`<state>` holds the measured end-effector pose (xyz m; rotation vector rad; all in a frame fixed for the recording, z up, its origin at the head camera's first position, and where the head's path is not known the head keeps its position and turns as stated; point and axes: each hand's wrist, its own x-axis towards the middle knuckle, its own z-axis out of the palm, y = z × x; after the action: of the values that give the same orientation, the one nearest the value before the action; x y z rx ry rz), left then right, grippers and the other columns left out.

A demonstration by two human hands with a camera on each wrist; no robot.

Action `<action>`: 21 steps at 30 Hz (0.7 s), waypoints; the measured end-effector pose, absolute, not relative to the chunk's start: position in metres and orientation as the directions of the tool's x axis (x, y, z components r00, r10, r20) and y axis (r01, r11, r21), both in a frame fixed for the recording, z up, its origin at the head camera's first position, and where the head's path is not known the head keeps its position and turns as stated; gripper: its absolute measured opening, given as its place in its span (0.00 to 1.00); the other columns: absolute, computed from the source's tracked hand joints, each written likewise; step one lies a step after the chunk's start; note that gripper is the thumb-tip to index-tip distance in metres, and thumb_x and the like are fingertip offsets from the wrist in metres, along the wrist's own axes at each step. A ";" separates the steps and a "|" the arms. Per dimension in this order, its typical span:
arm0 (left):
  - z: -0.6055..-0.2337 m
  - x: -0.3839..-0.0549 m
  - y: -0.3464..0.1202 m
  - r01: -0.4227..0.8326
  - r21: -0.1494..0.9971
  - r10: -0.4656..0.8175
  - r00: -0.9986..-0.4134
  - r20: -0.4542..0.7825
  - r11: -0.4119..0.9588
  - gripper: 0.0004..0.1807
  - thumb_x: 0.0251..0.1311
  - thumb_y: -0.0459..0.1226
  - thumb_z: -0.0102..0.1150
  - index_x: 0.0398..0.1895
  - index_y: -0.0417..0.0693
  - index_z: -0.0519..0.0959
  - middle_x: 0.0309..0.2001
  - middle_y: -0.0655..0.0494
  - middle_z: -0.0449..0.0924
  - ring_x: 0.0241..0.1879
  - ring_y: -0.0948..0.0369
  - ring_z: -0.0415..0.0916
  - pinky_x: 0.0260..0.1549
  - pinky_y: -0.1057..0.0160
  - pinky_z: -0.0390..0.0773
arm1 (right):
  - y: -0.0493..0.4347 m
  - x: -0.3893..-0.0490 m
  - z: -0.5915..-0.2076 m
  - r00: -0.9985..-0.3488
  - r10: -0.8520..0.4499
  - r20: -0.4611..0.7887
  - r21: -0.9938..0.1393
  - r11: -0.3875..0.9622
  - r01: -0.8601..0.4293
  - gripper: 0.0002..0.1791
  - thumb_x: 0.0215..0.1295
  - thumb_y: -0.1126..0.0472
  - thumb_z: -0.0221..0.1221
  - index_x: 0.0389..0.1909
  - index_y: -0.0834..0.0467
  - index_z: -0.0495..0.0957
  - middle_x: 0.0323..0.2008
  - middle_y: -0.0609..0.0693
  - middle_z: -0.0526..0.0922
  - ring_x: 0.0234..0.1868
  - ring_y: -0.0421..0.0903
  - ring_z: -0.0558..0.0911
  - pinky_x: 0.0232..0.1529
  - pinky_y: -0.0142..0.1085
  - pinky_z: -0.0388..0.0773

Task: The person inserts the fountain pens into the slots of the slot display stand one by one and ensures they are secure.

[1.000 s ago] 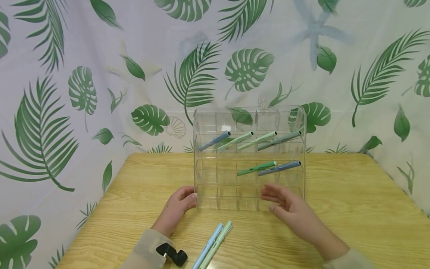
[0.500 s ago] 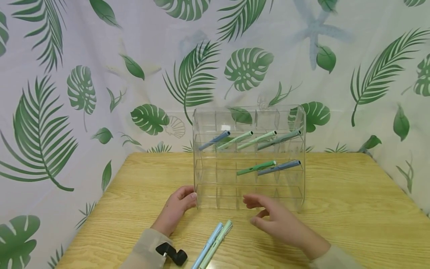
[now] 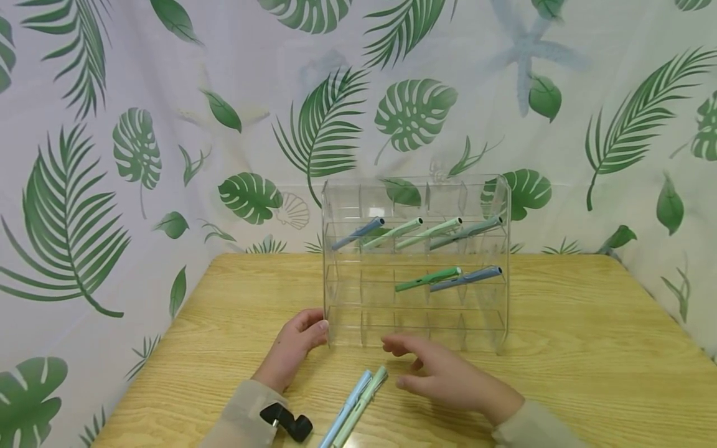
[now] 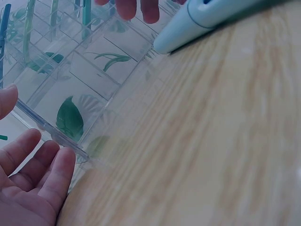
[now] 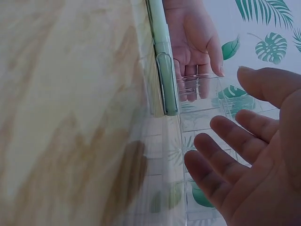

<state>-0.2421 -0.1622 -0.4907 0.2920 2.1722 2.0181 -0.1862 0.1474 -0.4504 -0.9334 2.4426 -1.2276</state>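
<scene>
A clear acrylic pen rack (image 3: 414,323) stands upright on the wooden table. My left hand (image 3: 294,345) holds its lower left edge, thumb in front and fingers behind the side panel. Several pens rest slanted in the rack: blue, pale green and grey-green ones in an upper row, with a green pen (image 3: 428,279) and a blue pen (image 3: 466,279) below. In front of the rack, a light blue pen (image 3: 346,410) and a light green pen (image 3: 361,407) lie side by side. My right hand (image 3: 448,376) hovers just right of their far ends, fingers apart and holding nothing.
A black clamp-like mount (image 3: 287,423) sits on the left sleeve. The wooden table (image 3: 605,348) extends on both sides of the rack. Behind it hangs a white cloth (image 3: 347,37) printed with green leaves.
My right hand has moved left and a little toward me, from the rack's lower right front to beside the two lying pens. The left hand and rack have stayed put.
</scene>
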 end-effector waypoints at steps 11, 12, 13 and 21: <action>-0.490 -0.242 -0.162 0.023 0.998 0.243 -0.970 0.008 0.061 0.29 0.73 0.48 0.58 0.69 0.39 0.71 0.65 0.42 0.73 0.62 0.47 0.73 0.61 0.50 0.76 | 0.137 -0.195 -0.457 -0.721 -0.691 -0.039 -0.785 0.467 -0.406 0.32 0.71 0.54 0.64 0.73 0.55 0.67 0.64 0.47 0.76 0.62 0.48 0.76 0.63 0.45 0.75; -0.490 -0.242 -0.162 0.023 0.998 0.243 -0.970 0.008 0.060 0.30 0.73 0.48 0.58 0.69 0.38 0.71 0.65 0.42 0.73 0.62 0.47 0.73 0.61 0.50 0.76 | 0.137 -0.196 -0.457 -0.719 -0.693 -0.042 -0.781 0.472 -0.410 0.31 0.70 0.54 0.64 0.72 0.55 0.68 0.63 0.46 0.77 0.62 0.47 0.76 0.63 0.44 0.75; -0.490 -0.242 -0.162 0.022 0.998 0.244 -0.970 0.008 0.058 0.30 0.73 0.48 0.58 0.69 0.38 0.71 0.65 0.42 0.73 0.62 0.47 0.73 0.61 0.51 0.76 | 0.136 -0.197 -0.458 -0.717 -0.695 -0.046 -0.778 0.476 -0.411 0.31 0.70 0.54 0.65 0.71 0.54 0.69 0.62 0.45 0.77 0.62 0.46 0.76 0.64 0.44 0.74; -0.493 -0.244 -0.162 0.040 0.997 0.245 -0.969 0.022 0.071 0.30 0.73 0.48 0.57 0.69 0.37 0.70 0.65 0.40 0.73 0.62 0.47 0.73 0.60 0.51 0.76 | 0.135 -0.203 -0.463 -0.706 -0.707 -0.045 -0.721 0.512 -0.467 0.19 0.68 0.54 0.66 0.59 0.45 0.79 0.54 0.34 0.78 0.59 0.39 0.75 0.62 0.42 0.74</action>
<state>-0.2442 -0.1620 -0.4930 0.2933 2.1824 2.0227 -0.2030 0.1353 -0.4635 -0.9784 2.4239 -1.0067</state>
